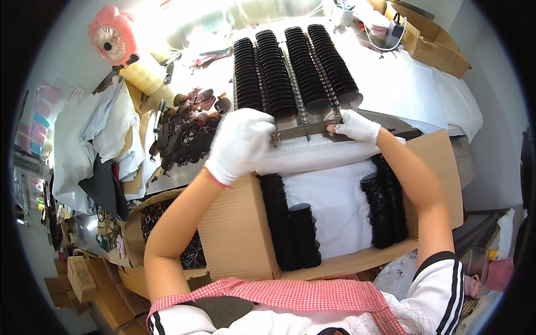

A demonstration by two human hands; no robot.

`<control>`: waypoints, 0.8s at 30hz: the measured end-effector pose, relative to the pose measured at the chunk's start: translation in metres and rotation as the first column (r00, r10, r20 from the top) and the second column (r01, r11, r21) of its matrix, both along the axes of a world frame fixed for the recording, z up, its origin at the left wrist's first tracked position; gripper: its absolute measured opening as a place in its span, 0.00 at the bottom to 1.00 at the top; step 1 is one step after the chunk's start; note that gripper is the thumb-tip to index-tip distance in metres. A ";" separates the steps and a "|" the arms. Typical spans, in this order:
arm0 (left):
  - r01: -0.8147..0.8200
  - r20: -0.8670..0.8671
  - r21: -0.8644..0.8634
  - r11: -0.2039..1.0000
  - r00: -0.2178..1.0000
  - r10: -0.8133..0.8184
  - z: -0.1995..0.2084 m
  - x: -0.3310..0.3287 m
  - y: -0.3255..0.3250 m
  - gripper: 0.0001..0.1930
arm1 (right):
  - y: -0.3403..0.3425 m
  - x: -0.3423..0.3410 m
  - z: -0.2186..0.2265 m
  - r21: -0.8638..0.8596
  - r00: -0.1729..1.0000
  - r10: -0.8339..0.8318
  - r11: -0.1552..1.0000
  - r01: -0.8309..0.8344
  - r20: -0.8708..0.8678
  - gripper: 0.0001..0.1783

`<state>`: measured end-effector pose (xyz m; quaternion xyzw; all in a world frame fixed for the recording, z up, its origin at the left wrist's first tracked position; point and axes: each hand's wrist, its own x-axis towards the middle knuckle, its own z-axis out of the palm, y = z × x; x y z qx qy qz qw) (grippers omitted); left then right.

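Note:
A metal rack (296, 133) lies on the white worktable, carrying several long rows of dark round lenses (273, 72) stood on edge. My right hand (360, 127), in a white glove, grips the rack's near right corner with the thumb at its front bar. At the near left corner is my left hand (240, 139), gloved too and slightly blurred. Its fingers are curled, and anything between them is hidden. Just below, an open cardboard box (237, 229) holds stacked black lenses (304, 234) along both sides, with white sheet (329, 206) between them.
Left of the rack lies a heap of brown-tinted lenses (187, 131). A pink fan (114, 42) and a yellow tape roll (144, 72) stand behind it. White sheets (106, 128) hang at the left. Another carton (432, 39) sits far right, beside a charger (394, 34).

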<state>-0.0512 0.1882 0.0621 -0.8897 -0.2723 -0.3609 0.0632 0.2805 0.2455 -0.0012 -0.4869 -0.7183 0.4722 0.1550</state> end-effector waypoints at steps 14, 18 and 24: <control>-0.460 -0.172 -0.210 0.863 0.886 0.431 -0.060 0.103 -0.018 0.25 | 0.003 0.034 0.032 0.201 0.903 -0.229 0.927 0.316 -0.363 0.34; -0.405 -0.127 -0.278 0.871 0.914 0.384 -0.063 0.099 -0.016 0.23 | 0.011 0.022 0.032 0.425 0.968 -0.153 0.876 0.227 -0.201 0.34; -0.281 0.021 -0.387 0.878 0.949 0.313 -0.070 0.089 -0.011 0.21 | 0.000 0.012 0.026 0.280 0.961 -0.122 0.941 0.192 -0.247 0.33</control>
